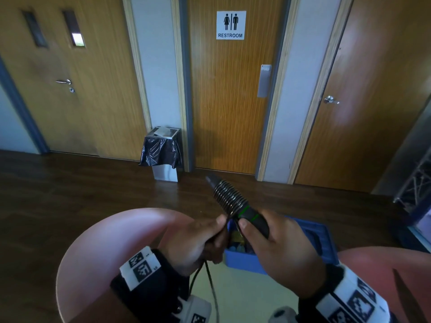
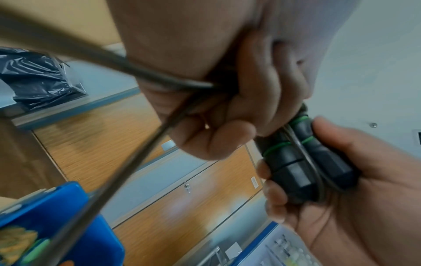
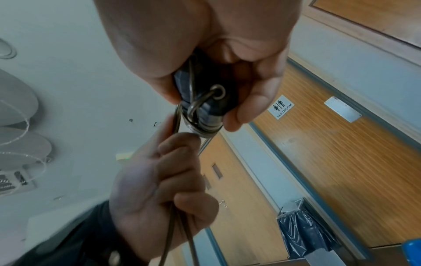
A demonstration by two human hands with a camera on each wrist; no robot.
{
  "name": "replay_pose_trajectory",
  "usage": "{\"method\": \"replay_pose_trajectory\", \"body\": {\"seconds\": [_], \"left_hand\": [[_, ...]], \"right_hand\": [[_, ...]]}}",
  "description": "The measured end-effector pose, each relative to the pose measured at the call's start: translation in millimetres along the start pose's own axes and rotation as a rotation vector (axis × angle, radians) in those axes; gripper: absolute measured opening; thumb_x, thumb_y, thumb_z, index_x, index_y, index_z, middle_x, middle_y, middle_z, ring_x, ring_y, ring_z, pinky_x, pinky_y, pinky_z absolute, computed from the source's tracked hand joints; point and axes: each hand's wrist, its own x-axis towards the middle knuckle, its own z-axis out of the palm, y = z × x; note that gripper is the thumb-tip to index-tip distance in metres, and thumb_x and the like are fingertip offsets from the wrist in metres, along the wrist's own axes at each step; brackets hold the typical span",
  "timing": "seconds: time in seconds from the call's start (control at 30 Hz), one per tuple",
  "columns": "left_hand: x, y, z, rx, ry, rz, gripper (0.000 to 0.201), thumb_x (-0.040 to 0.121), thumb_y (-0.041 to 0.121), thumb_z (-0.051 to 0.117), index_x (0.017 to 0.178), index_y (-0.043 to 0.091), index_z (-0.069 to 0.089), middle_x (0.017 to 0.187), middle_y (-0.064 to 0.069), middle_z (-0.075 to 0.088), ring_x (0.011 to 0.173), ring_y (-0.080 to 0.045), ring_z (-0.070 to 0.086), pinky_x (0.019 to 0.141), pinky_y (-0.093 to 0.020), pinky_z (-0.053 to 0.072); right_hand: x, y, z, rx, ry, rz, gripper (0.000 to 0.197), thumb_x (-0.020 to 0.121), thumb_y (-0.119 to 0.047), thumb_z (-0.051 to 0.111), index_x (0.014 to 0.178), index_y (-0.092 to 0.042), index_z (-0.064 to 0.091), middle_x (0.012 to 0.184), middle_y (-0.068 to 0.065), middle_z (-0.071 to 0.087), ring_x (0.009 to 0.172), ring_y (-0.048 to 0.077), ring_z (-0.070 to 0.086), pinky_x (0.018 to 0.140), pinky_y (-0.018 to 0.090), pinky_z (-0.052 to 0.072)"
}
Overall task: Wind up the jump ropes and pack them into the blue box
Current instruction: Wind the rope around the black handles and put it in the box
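From the head view, our right hand (image 1: 282,248) grips the jump rope handles (image 1: 233,201), cord coiled round them, above the blue box (image 1: 245,262) on the floor. At the left wrist, our left hand (image 2: 227,111) has its fingers curled round the loose cord (image 2: 136,75). At the right wrist, the cord loops over the handle ends.

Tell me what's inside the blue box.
Inside the blue box, yellow and pale blue items show, too blurred to name. The right hand and jump rope handles cover the rest.

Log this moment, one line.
right hand: grips handles | left hand: feeds rope | coils: partial | blue box: open
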Motion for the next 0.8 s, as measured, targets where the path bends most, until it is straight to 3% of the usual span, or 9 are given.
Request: {"method": "replay_pose_trajectory", "body": {"seconds": [0.07,0.17,0.23,0.3,0.4,0.53,0.7,0.8], "left_hand": [[-3,-2,-1,-0.059,-0.017,0.012,0.050,0.075,0.058,0.074,0.070,0.009,0.063,0.053,-0.001,0.017,0.045,-0.012,0.015,0.053,-0.029,0.014],[-5,-7,2,-0.150,0.010,0.007,0.045,0.067,0.048,0.083,0.076,0.007,0.066,0.059,-0.006,0.019,0.052,-0.016,0.016,0.056,-0.032,0.015],[-6,-11,5,-0.204,0.038,0.013,0.044,0.063,0.042,0.087,0.076,0.005,0.067,0.059,-0.006,0.033,0.052,-0.016,0.027,0.056,-0.030,0.021],[-4,-15,8,-0.205,0.070,0.032,0.038,0.063,0.037,0.087,0.074,0.005,0.068,0.062,-0.008,0.047,0.054,-0.016,0.041,0.054,-0.025,0.035],[-1,-19,14,-0.150,0.150,0.058,0.022,0.075,0.027,0.069,0.069,0.006,0.070,0.062,-0.010,0.055,0.052,-0.018,0.051,0.051,-0.022,0.044],[3,-19,25,-0.171,0.101,0.052,0.021,0.082,0.025,0.062,0.074,0.006,0.063,0.061,-0.013,0.051,0.044,-0.021,0.045,0.044,-0.024,0.037],[13,-26,38,-0.200,-0.003,0.024,0.021,0.089,0.026,0.056,0.078,0.009,0.051,0.059,-0.012,0.039,0.037,-0.015,0.034,0.041,-0.022,0.030],[25,-30,52,-0.135,-0.005,0.043,0.025,0.091,0.028,0.051,0.075,0.010,0.047,0.059,-0.010,0.035,0.040,-0.015,0.031,0.042,-0.023,0.029]], "right_hand": [[-1,-2,-6,0.006,0.002,0.005,0.018,0.093,-0.046,0.058,0.078,-0.036,0.052,0.061,-0.011,0.058,0.066,-0.004,0.058,0.050,0.013,0.039],[-3,-1,-9,-0.001,-0.006,0.024,0.016,0.094,-0.046,0.057,0.080,-0.038,0.052,0.063,-0.011,0.058,0.067,-0.007,0.057,0.051,0.012,0.039],[-3,3,-9,-0.016,0.002,0.028,0.014,0.093,-0.048,0.056,0.085,-0.037,0.054,0.066,-0.010,0.060,0.071,-0.006,0.058,0.052,0.013,0.041],[-2,7,-10,-0.003,0.010,0.044,0.017,0.093,-0.048,0.055,0.088,-0.032,0.058,0.067,-0.008,0.061,0.069,-0.001,0.059,0.052,0.017,0.042],[-2,14,-11,0.039,0.021,0.095,0.024,0.094,-0.047,0.055,0.081,-0.028,0.059,0.061,-0.005,0.059,0.058,0.005,0.059,0.047,0.019,0.039],[-3,22,-13,0.106,0.032,0.122,0.028,0.094,-0.047,0.055,0.076,-0.027,0.057,0.059,-0.006,0.059,0.053,0.008,0.057,0.046,0.021,0.040],[-5,37,-24,0.131,0.050,0.115,0.028,0.094,-0.043,0.057,0.075,-0.023,0.058,0.060,-0.001,0.058,0.053,0.009,0.056,0.046,0.023,0.039],[-8,47,-35,0.243,0.044,0.155,0.030,0.095,-0.040,0.057,0.075,-0.019,0.062,0.066,0.010,0.062,0.059,0.023,0.061,0.052,0.036,0.045]]}}
